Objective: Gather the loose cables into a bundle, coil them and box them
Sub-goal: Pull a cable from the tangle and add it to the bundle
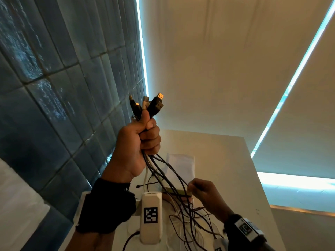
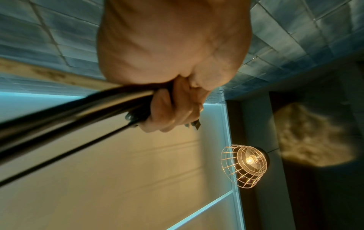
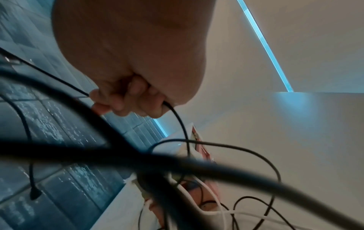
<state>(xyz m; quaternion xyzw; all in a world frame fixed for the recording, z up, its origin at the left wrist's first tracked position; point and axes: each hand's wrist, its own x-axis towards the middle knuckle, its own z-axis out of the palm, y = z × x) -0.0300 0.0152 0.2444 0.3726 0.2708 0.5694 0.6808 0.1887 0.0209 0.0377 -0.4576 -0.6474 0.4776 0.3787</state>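
My left hand [image 1: 143, 138] is raised above the table and grips a bundle of black and white cables [image 1: 163, 171], with their USB plugs [image 1: 155, 104] sticking up out of the fist. The left wrist view shows the same fist [image 2: 173, 109] closed round the cables [image 2: 69, 115]. Lower down, my right hand [image 1: 201, 189] pinches one thin black cable [image 3: 177, 118] that hangs from the bundle. The loose ends trail in a tangle [image 1: 190, 220] on the white table [image 1: 235, 169]. A box [image 1: 179, 192] lies under the cables, mostly hidden.
A white sheet or pouch [image 1: 181, 167] lies on the table beyond the hands. A blue tiled wall [image 1: 54, 87] borders the table's left edge. A caged lamp [image 2: 246, 165] hangs above. White cables [image 3: 212, 207] lie by the box.
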